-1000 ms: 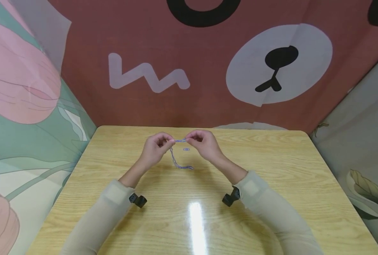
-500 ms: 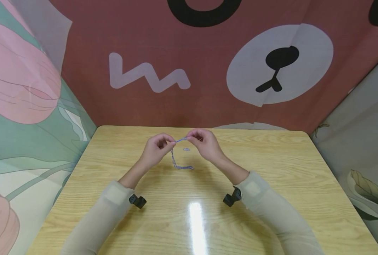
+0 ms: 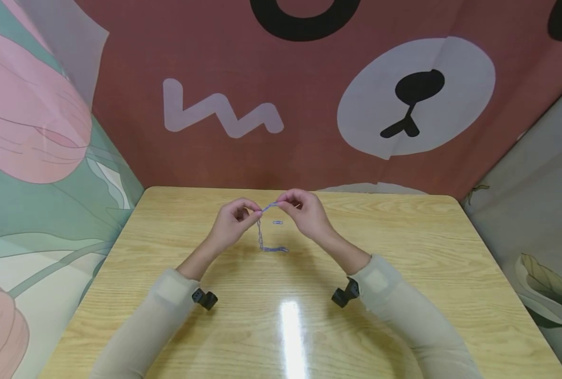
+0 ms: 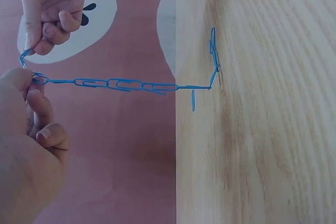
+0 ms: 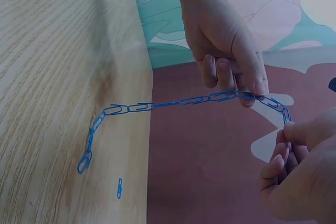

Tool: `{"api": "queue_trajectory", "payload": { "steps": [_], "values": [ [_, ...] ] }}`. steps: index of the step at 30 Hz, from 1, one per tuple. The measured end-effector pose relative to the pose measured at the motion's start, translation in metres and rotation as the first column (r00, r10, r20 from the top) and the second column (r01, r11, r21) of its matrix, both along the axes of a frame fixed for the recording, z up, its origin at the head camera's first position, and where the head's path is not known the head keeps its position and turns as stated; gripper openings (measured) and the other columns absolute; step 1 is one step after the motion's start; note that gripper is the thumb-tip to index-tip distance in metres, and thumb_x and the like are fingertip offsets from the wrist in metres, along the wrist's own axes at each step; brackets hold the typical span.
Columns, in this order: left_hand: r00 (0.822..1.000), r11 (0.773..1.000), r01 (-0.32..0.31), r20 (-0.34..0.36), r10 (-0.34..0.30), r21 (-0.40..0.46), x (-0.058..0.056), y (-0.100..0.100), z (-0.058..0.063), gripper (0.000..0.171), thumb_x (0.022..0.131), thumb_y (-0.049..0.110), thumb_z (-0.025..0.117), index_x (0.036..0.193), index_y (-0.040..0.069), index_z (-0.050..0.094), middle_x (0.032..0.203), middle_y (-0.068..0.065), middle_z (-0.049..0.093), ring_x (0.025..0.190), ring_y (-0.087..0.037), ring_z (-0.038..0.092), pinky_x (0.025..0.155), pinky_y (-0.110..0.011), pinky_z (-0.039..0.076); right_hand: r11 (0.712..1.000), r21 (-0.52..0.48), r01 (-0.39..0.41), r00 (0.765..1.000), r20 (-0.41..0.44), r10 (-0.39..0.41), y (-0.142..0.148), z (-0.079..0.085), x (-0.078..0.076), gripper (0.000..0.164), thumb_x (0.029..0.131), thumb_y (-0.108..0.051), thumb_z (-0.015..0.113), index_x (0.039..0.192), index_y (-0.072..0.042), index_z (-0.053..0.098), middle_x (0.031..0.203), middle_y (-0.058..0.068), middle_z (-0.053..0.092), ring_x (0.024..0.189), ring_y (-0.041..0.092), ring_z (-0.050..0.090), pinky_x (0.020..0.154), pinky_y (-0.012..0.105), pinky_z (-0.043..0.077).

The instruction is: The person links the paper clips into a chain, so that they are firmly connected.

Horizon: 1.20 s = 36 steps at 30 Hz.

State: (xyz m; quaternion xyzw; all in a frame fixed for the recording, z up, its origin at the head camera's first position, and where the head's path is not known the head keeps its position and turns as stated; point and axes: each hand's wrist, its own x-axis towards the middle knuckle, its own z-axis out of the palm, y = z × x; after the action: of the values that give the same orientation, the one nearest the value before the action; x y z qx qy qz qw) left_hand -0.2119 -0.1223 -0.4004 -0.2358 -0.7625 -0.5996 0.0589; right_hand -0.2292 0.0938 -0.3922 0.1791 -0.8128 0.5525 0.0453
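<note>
A chain of linked blue paper clips (image 5: 194,99) runs between my hands and down to the table. My left hand (image 3: 233,221) pinches it between thumb and forefinger. At the upper end, my right hand (image 3: 307,213) pinches the last clip, a little higher than the left. From the left fingertips the chain hangs down, and its lower end (image 3: 275,249) lies bent to the right on the wood. One loose blue paper clip (image 3: 278,222) rests on the table just beyond that end, seen also as a separate clip (image 5: 119,188) in the right wrist view.
The light wooden table (image 3: 404,295) spreads under both arms, with a bright glare streak in front. A reddish-brown cloth (image 3: 214,158) with a printed bear face hangs behind its far edge. Patterned cloths stand at left and right. A small black camera sits on each wrist.
My right hand has risen slightly, so the stretch of chain between the hands now slopes upward. The hanging part has straightened and shifted a little right. The loose clip has stayed put.
</note>
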Motion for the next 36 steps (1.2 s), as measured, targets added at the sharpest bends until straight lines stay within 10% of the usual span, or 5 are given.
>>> {"api": "queue_trajectory", "payload": {
  "steps": [18, 26, 36],
  "values": [
    [1.0, 0.998, 0.021, -0.016, -0.02, 0.052, -0.003, 0.004, 0.001, 0.014, 0.095, -0.006, 0.066, 0.108, -0.011, 0.066, 0.064, -0.017, 0.051, 0.05, -0.005, 0.037, 0.047, -0.018, 0.029, 1.0, -0.023, -0.011, 1.0, -0.029, 0.01, -0.001, 0.0, -0.001, 0.007, 0.097, -0.011, 0.071, 0.097, -0.004, 0.073, 0.087, 0.006, 0.071, 0.076, 0.019, 0.06, 0.067, 0.029, 0.049],
    [0.998, 0.992, 0.07, -0.012, -0.069, 0.107, -0.005, 0.014, 0.003, 0.015, 0.093, -0.011, 0.065, 0.108, -0.013, 0.064, 0.093, -0.007, 0.07, 0.05, -0.004, 0.039, 0.047, -0.019, 0.031, 0.999, -0.035, -0.003, 0.999, -0.038, 0.002, -0.003, -0.002, -0.001, 0.007, 0.097, -0.01, 0.071, 0.097, -0.004, 0.073, 0.089, 0.007, 0.071, 0.077, 0.018, 0.06, 0.069, 0.028, 0.049],
    [1.0, 0.998, 0.02, -0.021, -0.019, 0.06, -0.02, 0.016, -0.017, 0.012, 0.094, -0.006, 0.068, 0.105, -0.009, 0.066, 0.083, -0.015, 0.062, 0.051, -0.006, 0.039, 0.047, -0.02, 0.029, 0.999, -0.037, -0.006, 0.999, -0.046, 0.004, -0.003, -0.001, -0.001, 0.007, 0.097, -0.011, 0.071, 0.097, -0.004, 0.074, 0.089, 0.006, 0.072, 0.077, 0.018, 0.061, 0.07, 0.03, 0.05]
  ]
}}
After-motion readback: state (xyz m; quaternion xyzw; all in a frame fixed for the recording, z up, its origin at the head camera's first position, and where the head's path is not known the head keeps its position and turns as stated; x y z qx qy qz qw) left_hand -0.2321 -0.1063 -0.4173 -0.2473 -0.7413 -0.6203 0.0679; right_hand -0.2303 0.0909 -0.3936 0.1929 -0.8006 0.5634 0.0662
